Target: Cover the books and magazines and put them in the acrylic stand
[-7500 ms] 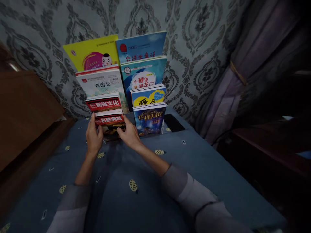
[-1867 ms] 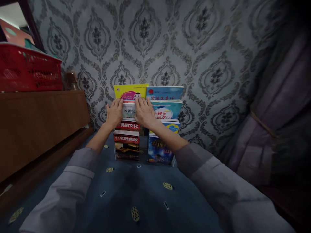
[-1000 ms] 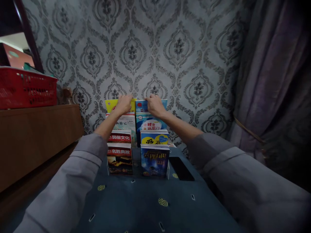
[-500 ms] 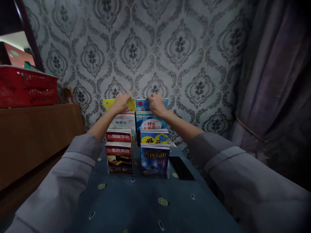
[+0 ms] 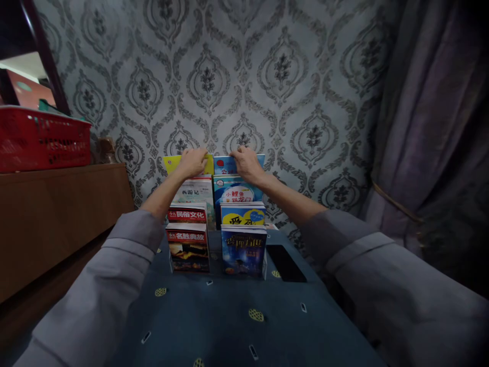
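Two columns of upright books stand in tiers, the back ones highest. At the back left, my left hand [image 5: 193,162] is closed over the top edge of a yellow book [image 5: 173,163]. My right hand [image 5: 246,162] pinches the top edge of a light-blue book [image 5: 222,163] beside it; both sets of fingertips are partly hidden. In front of the yellow book are a pale book [image 5: 191,192] and two red-topped books, the nearer one [image 5: 188,248] dark below. The right column holds a blue fish-story book [image 5: 236,189], a yellow-and-blue book [image 5: 242,215] and a dark-blue book [image 5: 243,252].
A dark-blue patterned cloth [image 5: 214,316] covers the table under the books. A flat black object [image 5: 286,263] lies right of them. Patterned wallpaper [image 5: 282,66] rises behind. At left, a red basket [image 5: 46,137] sits on a wooden cabinet [image 5: 64,219]; a curtain [image 5: 412,127] hangs at right.
Both hands stay at the top edges of the back books, with barely any shift. The view has moved very slightly; the books stand as before.
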The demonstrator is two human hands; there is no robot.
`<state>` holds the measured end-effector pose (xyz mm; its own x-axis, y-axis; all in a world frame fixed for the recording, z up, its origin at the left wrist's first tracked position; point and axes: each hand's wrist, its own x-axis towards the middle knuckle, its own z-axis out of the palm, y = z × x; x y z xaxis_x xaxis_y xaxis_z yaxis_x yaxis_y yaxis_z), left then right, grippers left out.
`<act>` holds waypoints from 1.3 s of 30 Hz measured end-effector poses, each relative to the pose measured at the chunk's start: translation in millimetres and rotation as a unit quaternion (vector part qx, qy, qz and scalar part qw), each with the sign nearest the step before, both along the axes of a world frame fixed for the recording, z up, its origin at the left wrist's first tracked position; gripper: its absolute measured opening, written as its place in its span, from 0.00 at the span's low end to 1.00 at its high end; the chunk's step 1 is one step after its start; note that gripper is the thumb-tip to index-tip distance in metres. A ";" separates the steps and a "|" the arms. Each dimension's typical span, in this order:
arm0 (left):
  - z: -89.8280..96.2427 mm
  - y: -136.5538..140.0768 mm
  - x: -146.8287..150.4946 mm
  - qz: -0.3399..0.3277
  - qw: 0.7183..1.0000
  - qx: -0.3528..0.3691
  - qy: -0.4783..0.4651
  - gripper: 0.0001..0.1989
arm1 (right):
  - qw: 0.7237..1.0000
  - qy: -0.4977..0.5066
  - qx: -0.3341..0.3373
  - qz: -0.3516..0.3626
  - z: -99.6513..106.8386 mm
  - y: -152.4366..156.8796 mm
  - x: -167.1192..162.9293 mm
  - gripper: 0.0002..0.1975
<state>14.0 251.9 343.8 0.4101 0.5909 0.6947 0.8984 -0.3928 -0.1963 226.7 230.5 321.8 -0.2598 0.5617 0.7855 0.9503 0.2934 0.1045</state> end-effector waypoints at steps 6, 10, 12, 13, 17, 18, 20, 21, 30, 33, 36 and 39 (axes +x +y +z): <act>-0.4 -4.4 3.1 0.007 1.000 0.006 -0.009 0.18 | 1.000 0.000 0.015 0.025 -2.7 1.8 4.1 0.21; 1.2 -7.5 3.5 0.010 1.000 0.003 -0.008 0.17 | 0.999 0.000 0.021 0.045 -2.7 2.2 7.4 0.21; 2.0 -9.9 3.8 0.012 1.000 0.001 -0.004 0.17 | 0.999 -0.002 0.018 0.047 -2.5 1.3 8.0 0.21; 2.2 -11.4 4.0 0.013 1.000 0.000 -0.003 0.17 | 0.999 -0.003 0.017 0.046 -2.5 0.5 7.8 0.21; 1.5 -16.3 5.0 0.014 1.000 -0.005 0.005 0.16 | 0.999 -0.013 0.013 0.030 -1.7 -5.1 5.2 0.21; 1.4 -17.1 5.2 0.010 1.000 -0.006 0.007 0.17 | 1.000 -0.015 0.010 0.023 -1.0 -6.9 4.5 0.21; 1.9 -18.4 5.2 -0.006 1.000 -0.011 0.010 0.18 | 1.000 -0.022 0.003 0.014 1.2 -10.6 3.9 0.21; 2.5 -19.2 5.1 -0.015 1.000 -0.013 0.010 0.19 | 1.000 -0.025 -0.001 0.011 2.8 -12.4 4.2 0.21; -27.2 -48.7 19.2 -0.094 0.990 0.106 0.005 0.20 | 0.997 -0.032 0.056 0.041 -19.5 -40.0 7.6 0.23; -59.1 -56.4 35.7 -0.121 0.986 0.101 0.053 0.20 | 0.996 -0.060 0.043 0.052 -46.3 -47.8 4.8 0.23; -84.4 -53.7 48.7 -0.097 0.992 0.074 0.042 0.23 | 0.998 -0.053 0.019 0.026 -68.1 -48.6 5.5 0.23; -97.8 -46.3 53.4 -0.081 0.994 0.066 0.023 0.25 | 0.998 -0.045 0.032 0.013 -81.9 -45.8 8.9 0.25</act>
<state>67.4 205.6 246.0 0.5257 0.4192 0.7402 0.8146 -0.4987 -0.2961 235.6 184.7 239.9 -0.3443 0.5029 0.7928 0.9285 0.3073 0.2083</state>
